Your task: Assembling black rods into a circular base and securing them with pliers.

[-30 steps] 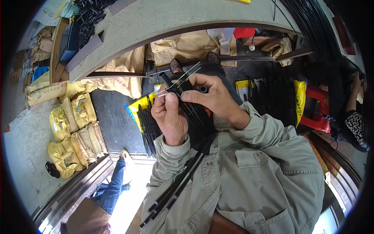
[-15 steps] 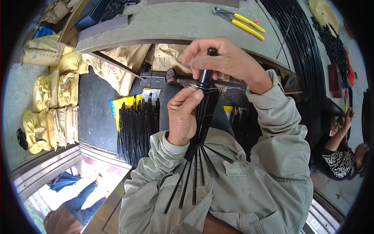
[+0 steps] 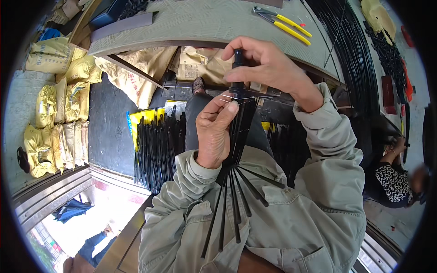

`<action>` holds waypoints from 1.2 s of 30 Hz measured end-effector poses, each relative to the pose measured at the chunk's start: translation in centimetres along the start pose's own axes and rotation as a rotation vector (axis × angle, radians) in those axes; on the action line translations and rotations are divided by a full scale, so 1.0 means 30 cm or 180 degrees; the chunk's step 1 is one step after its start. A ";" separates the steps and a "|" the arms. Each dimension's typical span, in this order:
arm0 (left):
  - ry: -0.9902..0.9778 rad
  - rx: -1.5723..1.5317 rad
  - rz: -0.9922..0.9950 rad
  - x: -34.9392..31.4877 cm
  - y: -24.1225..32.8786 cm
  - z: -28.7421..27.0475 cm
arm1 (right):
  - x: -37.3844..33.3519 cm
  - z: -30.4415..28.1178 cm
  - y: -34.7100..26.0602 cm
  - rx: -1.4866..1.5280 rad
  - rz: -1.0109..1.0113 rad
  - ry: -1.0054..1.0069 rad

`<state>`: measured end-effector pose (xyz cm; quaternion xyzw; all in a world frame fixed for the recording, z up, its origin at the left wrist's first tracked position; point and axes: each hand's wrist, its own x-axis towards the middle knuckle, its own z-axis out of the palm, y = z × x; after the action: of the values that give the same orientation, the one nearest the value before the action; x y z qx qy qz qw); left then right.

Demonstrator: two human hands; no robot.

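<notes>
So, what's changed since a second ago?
The right hand moved from beside the left hand to beyond it, at the black tube. The black rods spread from a bundle into a fan. The left hand stayed at the thin wires.

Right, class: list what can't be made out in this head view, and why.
All in the head view:
Black ribbed frame: partly hidden by the left hand.
Dark blue bin: cut off by the top edge.
Person in jeans: upper body mostly cut off by the lower edge.
Co-worker's hand: too small and dark to tell what, if anything, it holds.
</notes>
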<state>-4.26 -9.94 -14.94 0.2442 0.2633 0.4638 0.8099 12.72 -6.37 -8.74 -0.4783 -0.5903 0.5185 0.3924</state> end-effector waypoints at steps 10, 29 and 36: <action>0.0113 -0.0046 0.0109 -0.002 -0.005 0.000 | 0.043 0.045 0.001 -0.2256 -0.0955 0.0843; 0.0148 0.0124 0.0218 -0.010 -0.001 0.011 | 0.044 0.088 0.012 -0.2168 -0.1227 0.1177; -0.0141 0.0021 0.0310 -0.012 0.008 0.009 | 0.020 0.086 -0.016 -0.1575 -0.0585 0.0998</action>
<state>-4.39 -10.18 -14.51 0.2695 0.2347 0.4963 0.7912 10.02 -6.42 -8.69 -0.5781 -0.6717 0.2412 0.3955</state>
